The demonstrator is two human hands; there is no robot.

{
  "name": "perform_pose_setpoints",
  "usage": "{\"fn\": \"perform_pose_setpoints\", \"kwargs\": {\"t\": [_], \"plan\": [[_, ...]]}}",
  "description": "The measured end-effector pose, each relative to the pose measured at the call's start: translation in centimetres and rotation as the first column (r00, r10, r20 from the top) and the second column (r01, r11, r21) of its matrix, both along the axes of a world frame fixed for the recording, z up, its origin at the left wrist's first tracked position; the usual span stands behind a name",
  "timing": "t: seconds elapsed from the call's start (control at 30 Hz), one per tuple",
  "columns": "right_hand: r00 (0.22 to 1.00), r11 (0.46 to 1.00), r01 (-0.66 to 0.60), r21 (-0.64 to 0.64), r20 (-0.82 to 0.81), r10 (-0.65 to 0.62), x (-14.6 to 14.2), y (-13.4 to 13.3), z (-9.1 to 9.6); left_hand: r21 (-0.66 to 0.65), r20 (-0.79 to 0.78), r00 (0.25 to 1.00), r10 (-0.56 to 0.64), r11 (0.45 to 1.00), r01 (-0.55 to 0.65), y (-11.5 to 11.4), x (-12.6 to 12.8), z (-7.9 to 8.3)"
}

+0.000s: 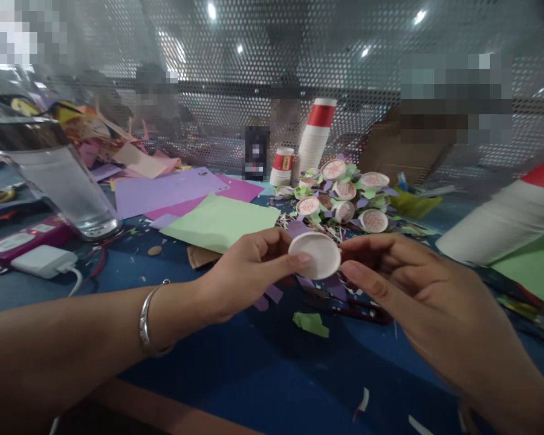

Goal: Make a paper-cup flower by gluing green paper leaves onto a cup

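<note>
A small white round disc [314, 254], like the bottom of a paper cup, is held up over the blue table [254, 362] between both hands. My left hand [249, 269] pinches its left edge with thumb and fingers; a silver bangle sits on that wrist. My right hand [417, 290] grips its right edge, fingers curled. Behind the disc lies a heap of similar discs [344, 199] with red print, mixed with green and purple paper bits.
Green paper [217, 220] and purple sheets [163, 190] lie left of centre. A glass [58, 175], a white charger [43, 261] and a pink device stand at left. Stacked red-and-white paper cups [316, 139] stand at the back, more [503, 217] lie at right. Scissors [353, 309] and paper scraps lie under my hands.
</note>
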State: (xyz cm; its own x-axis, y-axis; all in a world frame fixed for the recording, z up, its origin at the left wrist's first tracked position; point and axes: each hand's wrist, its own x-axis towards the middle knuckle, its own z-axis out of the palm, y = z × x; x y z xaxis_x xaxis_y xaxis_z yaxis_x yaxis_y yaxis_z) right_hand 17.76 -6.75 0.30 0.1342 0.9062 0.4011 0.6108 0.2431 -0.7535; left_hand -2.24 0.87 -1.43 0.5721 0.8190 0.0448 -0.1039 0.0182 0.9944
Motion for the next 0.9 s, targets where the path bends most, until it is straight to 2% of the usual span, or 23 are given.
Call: {"fn": "perform_pose_setpoints", "kwargs": {"t": [0.1,0.2,0.27,0.37,0.47,0.53,0.63,0.67,0.7,0.8,0.9], "plan": [[0.997,0.999,0.040,-0.021,0.060,-0.039,1.0,0.5,0.7,0.017,0.034,0.996,0.078,0.997,-0.078,0.5,-0.2,-0.3],[0.970,0.991,0.113,-0.079,0.225,-0.093,3.2,1.6,1.4,0.017,0.076,0.992,0.100,0.995,-0.102,0.9,-0.5,-0.5],[0.921,0.982,0.152,-0.109,0.376,-0.101,5.2,2.4,1.9,0.042,0.083,0.990,0.115,0.992,-0.119,1.0,-0.6,-0.6],[0.834,0.944,0.294,-0.149,0.523,-0.177,8.7,3.3,2.5,0.073,0.044,0.990,0.133,0.988,-0.136,1.4,-0.8,-0.8],[0.776,0.896,0.354,-0.269,0.619,-0.121,12.0,3.4,2.4,0.071,0.024,0.986,0.166,0.983,-0.167,1.8,-0.9,-1.3],[0.783,0.886,0.377,-0.269,0.603,-0.150,13.9,3.3,1.7,0.059,0.038,0.981,0.190,0.980,-0.192,2.0,-0.9,-1.5],[0.850,0.895,0.285,-0.343,0.521,-0.071,16.0,3.2,0.2,0.024,0.044,0.977,0.209,0.977,-0.210,2.1,-0.8,-1.5],[0.864,0.877,0.277,-0.392,0.501,-0.049,16.5,3.2,-0.2,0.012,0.039,0.977,0.212,0.977,-0.212,2.0,-0.8,-1.5],[0.875,0.855,0.281,-0.435,0.482,-0.043,16.7,3.3,-0.6,0.002,0.031,0.977,0.212,0.977,-0.212,2.0,-0.8,-1.4],[0.904,0.841,0.280,-0.462,0.423,-0.069,16.8,3.3,-1.4,-0.008,0.019,0.980,0.197,0.980,-0.197,2.0,-0.8,-1.3],[0.932,0.879,0.260,-0.400,0.343,-0.120,16.0,2.9,-2.0,-0.016,0.034,0.985,0.170,0.985,-0.170,2.0,-0.8,-1.3]]}}
